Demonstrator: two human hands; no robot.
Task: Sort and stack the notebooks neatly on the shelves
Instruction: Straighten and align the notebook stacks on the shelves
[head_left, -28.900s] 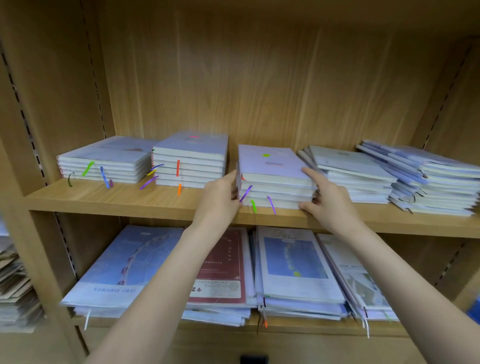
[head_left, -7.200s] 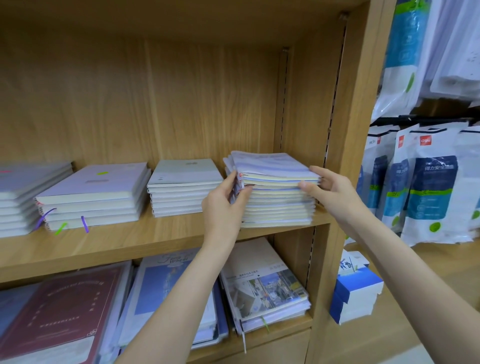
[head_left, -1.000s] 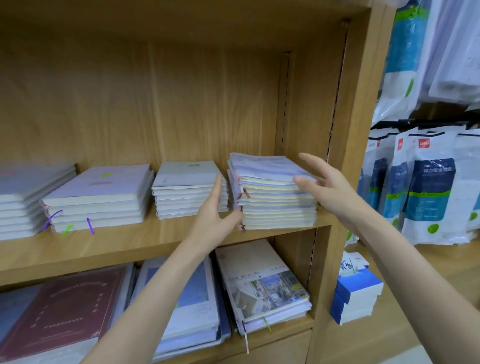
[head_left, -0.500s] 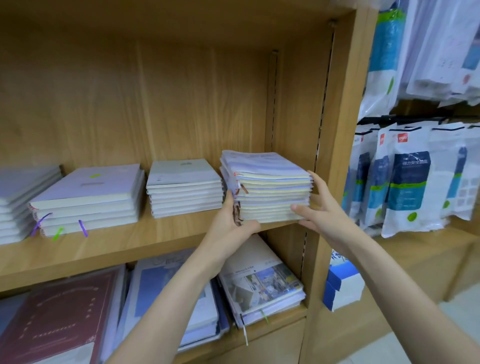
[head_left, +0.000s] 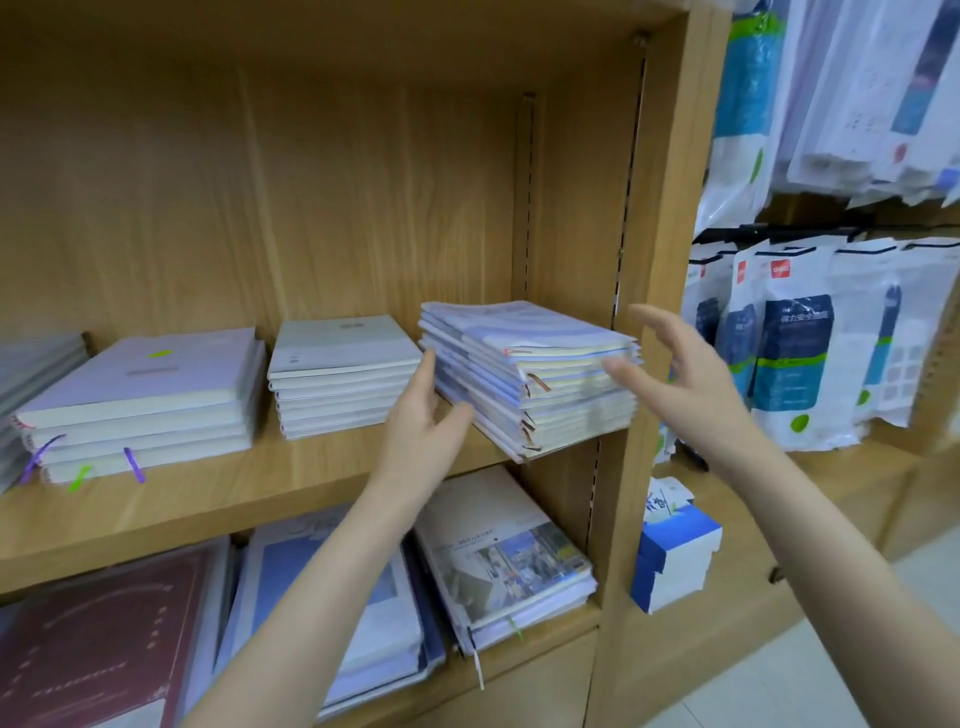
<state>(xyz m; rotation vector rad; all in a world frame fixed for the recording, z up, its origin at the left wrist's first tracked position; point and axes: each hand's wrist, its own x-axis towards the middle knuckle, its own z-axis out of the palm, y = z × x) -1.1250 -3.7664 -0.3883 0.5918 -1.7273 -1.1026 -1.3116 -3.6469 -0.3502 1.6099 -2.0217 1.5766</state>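
A tall stack of pale lilac notebooks (head_left: 530, 374) sits at the right end of the upper shelf (head_left: 218, 499), turned a little so its front corner juts past the shelf edge. My left hand (head_left: 423, 415) is open with straight fingers against the stack's left side. My right hand (head_left: 675, 379) is open at the stack's right front corner, fingers spread and blurred; whether it touches the stack I cannot tell. Two more neat stacks stand to the left: grey-white notebooks (head_left: 337, 374) and lilac notebooks (head_left: 140, 400) with coloured ribbons.
The shelf's right upright (head_left: 660, 260) stands close beside the stack. Larger notebooks (head_left: 498, 561) and a dark red book (head_left: 93, 654) lie on the lower shelf. Packaged goods (head_left: 789, 353) hang to the right; a blue-white box (head_left: 675, 551) sits lower.
Both hands have let go of the stack's lower front and risen; my left hand now lies flat on its left side, my right hand has opened wide by the right corner.
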